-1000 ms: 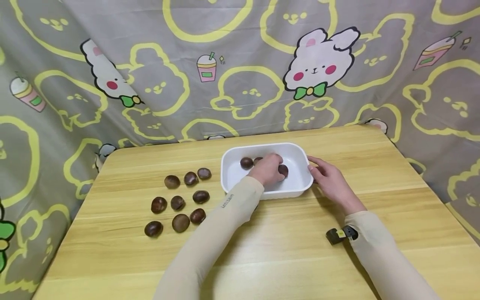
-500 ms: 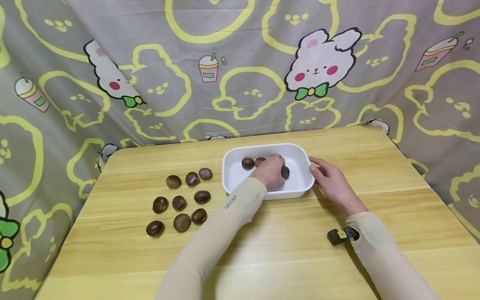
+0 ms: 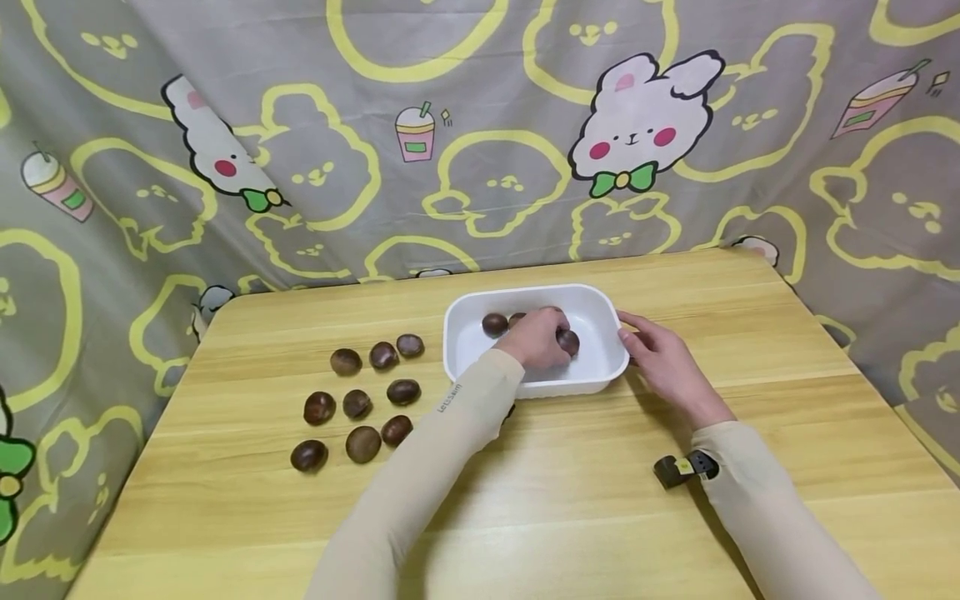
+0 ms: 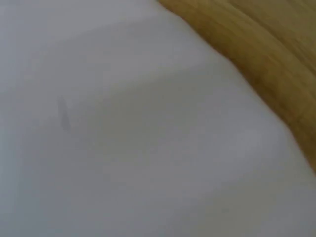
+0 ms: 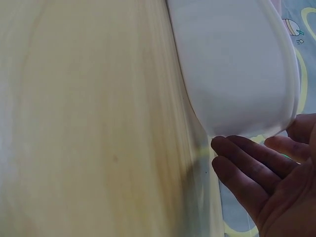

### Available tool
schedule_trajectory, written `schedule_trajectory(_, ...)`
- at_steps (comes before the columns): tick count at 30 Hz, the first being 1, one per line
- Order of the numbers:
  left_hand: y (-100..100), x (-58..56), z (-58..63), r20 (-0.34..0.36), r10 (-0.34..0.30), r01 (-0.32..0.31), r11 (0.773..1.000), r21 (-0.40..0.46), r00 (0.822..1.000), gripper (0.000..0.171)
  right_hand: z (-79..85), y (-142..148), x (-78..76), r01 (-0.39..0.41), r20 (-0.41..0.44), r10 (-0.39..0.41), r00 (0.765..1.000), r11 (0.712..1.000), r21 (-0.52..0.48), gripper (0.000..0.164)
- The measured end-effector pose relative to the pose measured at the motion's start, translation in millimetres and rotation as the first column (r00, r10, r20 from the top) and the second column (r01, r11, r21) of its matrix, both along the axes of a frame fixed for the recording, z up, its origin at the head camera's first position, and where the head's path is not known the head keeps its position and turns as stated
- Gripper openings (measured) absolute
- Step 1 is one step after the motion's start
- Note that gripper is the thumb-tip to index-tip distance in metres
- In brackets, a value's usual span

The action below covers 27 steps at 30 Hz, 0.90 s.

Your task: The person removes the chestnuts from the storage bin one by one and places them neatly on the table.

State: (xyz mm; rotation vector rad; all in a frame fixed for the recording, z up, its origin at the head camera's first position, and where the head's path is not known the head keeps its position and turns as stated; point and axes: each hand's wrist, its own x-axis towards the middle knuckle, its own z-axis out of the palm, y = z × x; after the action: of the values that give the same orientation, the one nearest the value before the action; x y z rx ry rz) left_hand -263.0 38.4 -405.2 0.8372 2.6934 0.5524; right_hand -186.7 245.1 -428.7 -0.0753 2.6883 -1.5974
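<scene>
In the head view my left hand (image 3: 538,336) reaches down into a white plastic tray (image 3: 459,354), its thumb and fingers curled about a brown chestnut (image 3: 568,342). Part of that nut is hidden by the hand. Further left inside lies another chestnut (image 3: 495,324), with more nuts partly covered by my fingers. My right hand (image 3: 663,360) is at the tray's right end; the right wrist view shows its fingers (image 5: 252,160) fairly straight, tips against the tray's outer wall (image 5: 242,94). The left wrist view holds only blurred white plastic (image 4: 148,123) and a strip of wood.
Several chestnuts (image 3: 357,405) lie in loose rows on the wooden table (image 3: 570,508), left of the tray. A patterned curtain (image 3: 495,100) hangs behind and at both sides. A small black device (image 3: 678,469) sits at my right wrist.
My left hand shifts slightly within the tray, and the chestnut at its fingertips shows more than half a second ago. The right hand stays at the tray's end; the loose chestnuts are unmoved.
</scene>
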Motion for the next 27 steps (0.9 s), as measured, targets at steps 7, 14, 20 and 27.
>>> schedule_trajectory(7,-10,0.5,9.4,0.037,-0.015,0.012,0.997,0.082,0.999,0.034,0.8,1,0.5,0.005,0.0,-0.005,1.0,1.0,-0.004,0.048)
schedule_trajectory(14,-30,8.5,21.3,0.04,-0.035,0.028,0.987,0.156,0.999,0.032,0.4,2,-0.3,0.005,-0.004,-0.005,1.0,1.0,-0.007,0.048)
schedule_trajectory(20,-55,12.7,28.3,0.022,-0.016,0.009,0.963,0.269,1.0,0.027,-0.4,1,-1.8,0.0,-0.011,0.0,1.0,1.0,-0.021,0.048)
schedule_trajectory(27,-84,18.7,35.3,-0.05,-0.011,0.026,0.948,0.317,0.999,0.037,-0.4,1,-1.1,-0.003,-0.004,0.003,1.0,1.0,-0.021,0.048)
